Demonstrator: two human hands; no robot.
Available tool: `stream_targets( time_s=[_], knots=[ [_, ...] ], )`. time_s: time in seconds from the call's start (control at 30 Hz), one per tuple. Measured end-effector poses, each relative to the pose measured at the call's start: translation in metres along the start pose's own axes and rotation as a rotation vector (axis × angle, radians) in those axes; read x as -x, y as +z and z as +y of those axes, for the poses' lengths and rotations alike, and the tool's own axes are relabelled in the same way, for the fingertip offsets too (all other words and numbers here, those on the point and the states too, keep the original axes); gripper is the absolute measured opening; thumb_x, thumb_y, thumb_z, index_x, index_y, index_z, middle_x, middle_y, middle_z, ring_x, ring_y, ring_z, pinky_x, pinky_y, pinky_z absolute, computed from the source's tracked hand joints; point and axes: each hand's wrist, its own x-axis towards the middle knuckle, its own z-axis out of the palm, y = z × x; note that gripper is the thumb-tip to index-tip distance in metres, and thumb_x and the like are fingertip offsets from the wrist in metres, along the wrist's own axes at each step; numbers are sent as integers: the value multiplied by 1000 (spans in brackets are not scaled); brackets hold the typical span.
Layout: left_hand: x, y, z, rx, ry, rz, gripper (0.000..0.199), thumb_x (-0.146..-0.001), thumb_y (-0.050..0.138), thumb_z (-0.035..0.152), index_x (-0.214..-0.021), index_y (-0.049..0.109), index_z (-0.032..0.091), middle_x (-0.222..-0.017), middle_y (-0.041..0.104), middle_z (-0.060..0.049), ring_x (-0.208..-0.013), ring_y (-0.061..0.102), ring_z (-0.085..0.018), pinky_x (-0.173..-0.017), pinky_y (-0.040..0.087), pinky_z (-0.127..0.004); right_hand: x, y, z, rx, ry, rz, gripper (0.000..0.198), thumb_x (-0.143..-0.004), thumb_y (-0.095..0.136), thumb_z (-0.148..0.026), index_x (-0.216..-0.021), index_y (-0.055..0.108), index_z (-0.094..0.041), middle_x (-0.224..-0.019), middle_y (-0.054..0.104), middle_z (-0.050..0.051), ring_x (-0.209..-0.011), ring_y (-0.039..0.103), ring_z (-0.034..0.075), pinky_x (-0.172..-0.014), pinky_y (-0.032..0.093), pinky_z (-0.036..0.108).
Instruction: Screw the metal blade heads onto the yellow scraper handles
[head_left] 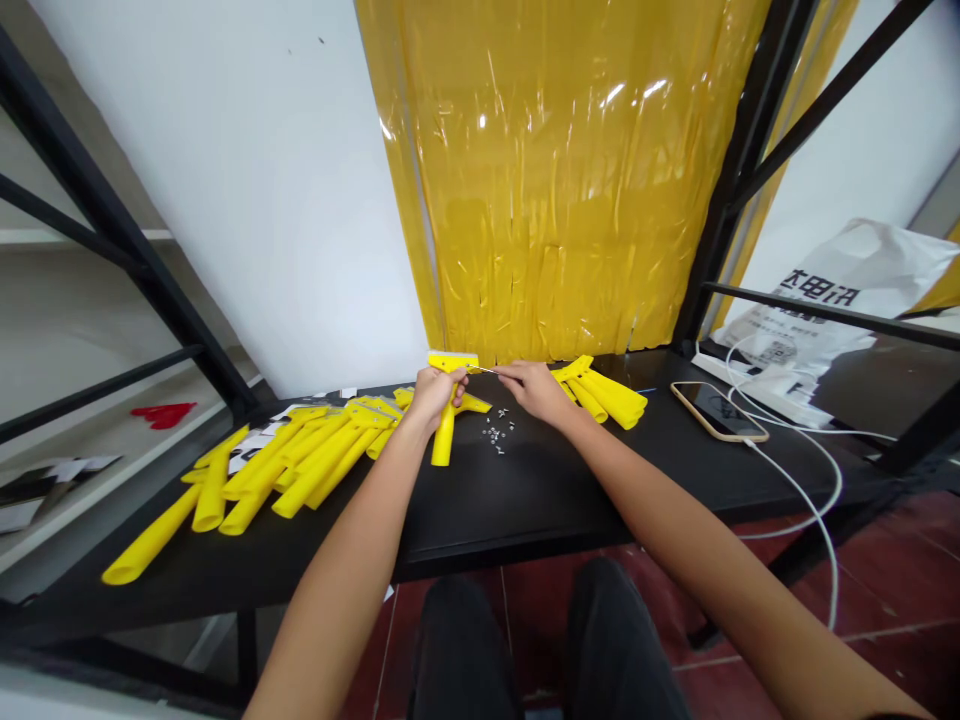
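My left hand [435, 396] is closed around a yellow scraper [444, 440], its hollow handle pointing down and its wide head at the top. My right hand [534, 388] pinches a slim metal tool [486, 370] whose thin shaft reaches left to the scraper's head. The tool's back end is hidden in my fingers, so its exact kind does not show. Between and below my hands lie several small loose screws [495, 436] on the black tabletop [517, 510]. Just behind my left hand another yellow scraper [474, 403] is partly covered.
A heap of yellow scrapers [300, 455] spreads along the table's left side. A smaller group of scrapers [611, 395] lies right of my right hand. Further right are a phone [718, 410] with a white cable [799, 505] and a white plastic bag [832, 310]. Black frame posts [127, 220] flank the table.
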Motion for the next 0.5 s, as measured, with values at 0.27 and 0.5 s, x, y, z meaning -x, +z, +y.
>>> stream_targets(
  time_s=[0.27, 0.5],
  knots=[
    [-5, -3, -7, -212, 83, 21, 14, -77, 69, 21, -69, 61, 14, -54, 57, -2, -43, 47, -11, -41, 32, -22, 0, 1, 2, -7, 35, -6, 27, -97, 54, -18, -112, 77, -19, -96, 72, 10, -88, 65, 22, -85, 47, 33],
    [-10, -7, -10, -631, 227, 184, 12, -74, 70, 25, -68, 64, 17, -53, 57, -2, -61, 60, -19, -54, 39, -24, -3, 4, 0, -94, 115, 177, 23, -83, 67, -15, -106, 69, -18, -102, 57, 9, -91, 60, 20, -86, 49, 33]
  ],
)
